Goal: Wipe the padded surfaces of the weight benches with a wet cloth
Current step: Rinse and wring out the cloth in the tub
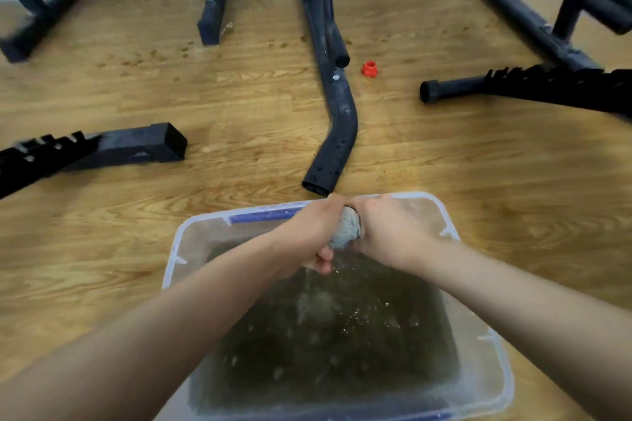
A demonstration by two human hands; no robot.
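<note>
Cloth (pixel 346 228), grey and sodden, sits bunched between both fists above the far end of a clear plastic tub (pixel 448 222). Left hand (pixel 316 236) and right hand (pixel 391 229) are each curled tight round one end of it, knuckles nearly touching, with drops falling into the murky brown water (pixel 342 335) below; judged to be a wringing step. Handling assessment: soft, limp, light even when soaked, probably slippery; best taken as a bundled wad in the palm, or by opposite ends for twisting. No risk of breakage. Beyond the tub, a bent black tube (pixel 337 120) lies on the wooden floor (pixel 239 85), a small red cap (pixel 369 69) near it, and black bench frames (pixel 547 89) stand to either side. No padded surface is in view; wiping is judged not yet under way.
</note>
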